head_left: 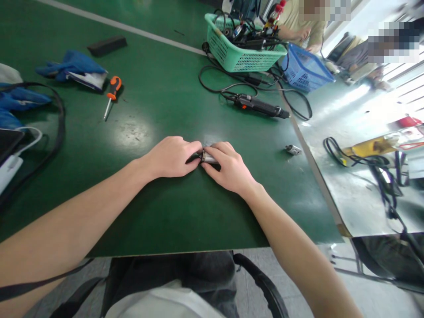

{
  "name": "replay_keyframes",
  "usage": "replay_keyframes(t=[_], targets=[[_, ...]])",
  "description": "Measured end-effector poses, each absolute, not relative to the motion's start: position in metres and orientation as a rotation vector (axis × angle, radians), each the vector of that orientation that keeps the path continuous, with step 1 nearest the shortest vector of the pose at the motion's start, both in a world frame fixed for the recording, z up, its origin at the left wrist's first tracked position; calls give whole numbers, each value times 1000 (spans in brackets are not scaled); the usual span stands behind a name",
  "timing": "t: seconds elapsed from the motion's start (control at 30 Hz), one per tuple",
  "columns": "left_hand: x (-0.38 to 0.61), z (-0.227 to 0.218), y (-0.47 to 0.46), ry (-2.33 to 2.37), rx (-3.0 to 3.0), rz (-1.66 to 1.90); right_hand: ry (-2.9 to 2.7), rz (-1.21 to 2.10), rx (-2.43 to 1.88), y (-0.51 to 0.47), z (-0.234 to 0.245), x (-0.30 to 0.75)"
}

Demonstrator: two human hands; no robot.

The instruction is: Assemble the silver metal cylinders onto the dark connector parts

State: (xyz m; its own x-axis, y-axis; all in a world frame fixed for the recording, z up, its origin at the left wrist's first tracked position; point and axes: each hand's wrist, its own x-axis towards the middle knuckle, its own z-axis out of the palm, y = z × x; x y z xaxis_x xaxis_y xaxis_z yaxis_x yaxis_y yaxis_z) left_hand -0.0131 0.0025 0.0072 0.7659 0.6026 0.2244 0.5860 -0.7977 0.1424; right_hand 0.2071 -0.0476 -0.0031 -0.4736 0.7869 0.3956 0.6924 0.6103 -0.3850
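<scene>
At the far left edge of the green table (159,212) lie blue gloves (74,65) with a black block (106,45) beyond them, a black strap (59,119) looping nearer, and a white charger with its cable (13,163) at the near left. Just right of the gloves rests an orange-handled screwdriver (111,93), untouched and well apart from my hands.

In the middle of the table my left hand (170,157) is curled, fingers folded over the dark end of a small cylindrical part (208,157), pinning it against the mat. My right hand (230,168) meets it from the other side, thumb and fingertips pinched around the metal-coloured end. The two hands touch across the piece, both closed on it, neither spread open. I judge the work is mid-way: the two ends seem to be held together at a ring-like joint, but my fingers hide whether they are seated or loose.

Further right and far, a black electric screwdriver (261,106) lies with its cord coiled toward a green basket (241,55) full of cables; a blue basket (306,70) sits beside it, another person's hand behind. A small metal piece (293,150) lies alone near the table's right edge.
</scene>
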Motion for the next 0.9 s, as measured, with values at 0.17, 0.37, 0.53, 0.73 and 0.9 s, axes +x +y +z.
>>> replay_keyframes(t=[0.17, 0.37, 0.53, 0.73, 0.9], targets=[[-12, 7, 3, 997, 2927, 390, -2282, 257, -1168, -48, -2, 209], [-12, 7, 3, 974, 2920, 412, -2289, 263, -1180, -48, 0, 208], [-12, 6, 3, 972, 2904, 424, -2287, 261, -1177, -48, -1, 208], [-11, 7, 2, 1020, 2935, 391, -2291, 239, -1171, -48, -2, 208], [-12, 6, 2, 994, 2939, 417, -2282, 249, -1171, -48, -2, 207]])
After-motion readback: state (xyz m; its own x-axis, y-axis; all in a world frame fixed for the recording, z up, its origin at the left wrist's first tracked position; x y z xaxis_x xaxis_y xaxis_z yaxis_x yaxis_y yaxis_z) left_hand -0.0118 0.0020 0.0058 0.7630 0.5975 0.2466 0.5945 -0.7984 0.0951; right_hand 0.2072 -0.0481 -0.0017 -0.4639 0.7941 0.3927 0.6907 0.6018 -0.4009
